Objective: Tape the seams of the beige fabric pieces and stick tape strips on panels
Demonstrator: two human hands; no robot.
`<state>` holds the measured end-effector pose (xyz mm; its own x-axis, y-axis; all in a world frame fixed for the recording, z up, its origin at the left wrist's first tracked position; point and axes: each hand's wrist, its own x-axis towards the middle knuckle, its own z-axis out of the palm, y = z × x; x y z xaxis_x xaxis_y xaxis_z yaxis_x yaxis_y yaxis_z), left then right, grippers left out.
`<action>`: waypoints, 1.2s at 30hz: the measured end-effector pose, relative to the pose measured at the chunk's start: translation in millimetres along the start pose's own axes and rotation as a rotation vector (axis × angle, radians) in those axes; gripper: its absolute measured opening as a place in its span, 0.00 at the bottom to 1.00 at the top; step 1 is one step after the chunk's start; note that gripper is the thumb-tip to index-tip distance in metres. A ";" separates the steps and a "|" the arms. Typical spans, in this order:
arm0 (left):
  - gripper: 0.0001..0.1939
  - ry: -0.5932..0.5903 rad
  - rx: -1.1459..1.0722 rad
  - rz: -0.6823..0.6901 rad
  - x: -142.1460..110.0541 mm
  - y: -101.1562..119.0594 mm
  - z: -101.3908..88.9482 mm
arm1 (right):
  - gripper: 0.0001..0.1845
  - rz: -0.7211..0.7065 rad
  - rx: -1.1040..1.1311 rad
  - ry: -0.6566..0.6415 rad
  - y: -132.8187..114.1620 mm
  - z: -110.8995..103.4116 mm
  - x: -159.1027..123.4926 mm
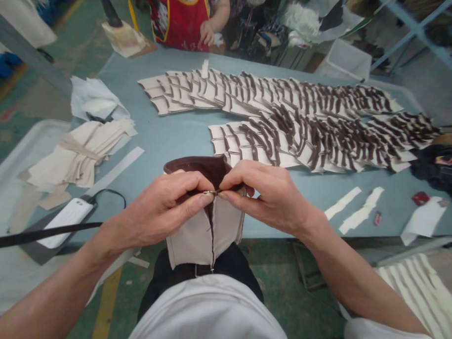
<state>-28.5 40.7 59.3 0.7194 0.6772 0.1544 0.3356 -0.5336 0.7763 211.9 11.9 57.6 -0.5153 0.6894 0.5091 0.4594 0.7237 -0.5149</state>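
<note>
A sewn piece (189, 242), off-white outside with a dark brown lining, hangs upright over the table's front edge and my lap. A dark seam runs down its middle. My left hand (175, 198) pinches the top edge just left of that seam, thumb and forefinger closed. From the other side, my right hand (260, 193) pinches the same edge, its fingertips almost meeting the left ones. Above the hands the brown opening gapes. Two overlapping rows of similar pieces, the nearer row (225, 142) and the farther row (186, 92), lie on the table beyond.
A bundle of off-white pieces (80, 150) and a white phone (66, 222) with a cable lie at left. Pale strips (361, 209) and a small red object (420, 198) are at right. Across the table (165, 137) stands a person in a red apron (187, 17). A white bin (344, 59) stands behind.
</note>
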 end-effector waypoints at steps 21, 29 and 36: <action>0.13 0.023 -0.131 -0.171 -3.3 -6.4 0.9 | 0.13 -0.082 -0.470 -0.132 -8.1 16.7 4.3; 0.10 -0.059 -0.169 -0.162 -9.4 -3.6 12.1 | 0.11 0.026 -0.268 -0.023 3.3 11.9 6.9; 0.13 0.009 -0.224 -0.193 -13.7 -13.5 12.9 | 0.07 -0.019 -0.043 -0.071 6.4 9.0 -3.8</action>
<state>-35.0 32.0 38.8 0.6494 0.7604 -0.0042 0.3226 -0.2704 0.9071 210.3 13.6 46.2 -0.5737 0.6723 0.4679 0.4783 0.7387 -0.4749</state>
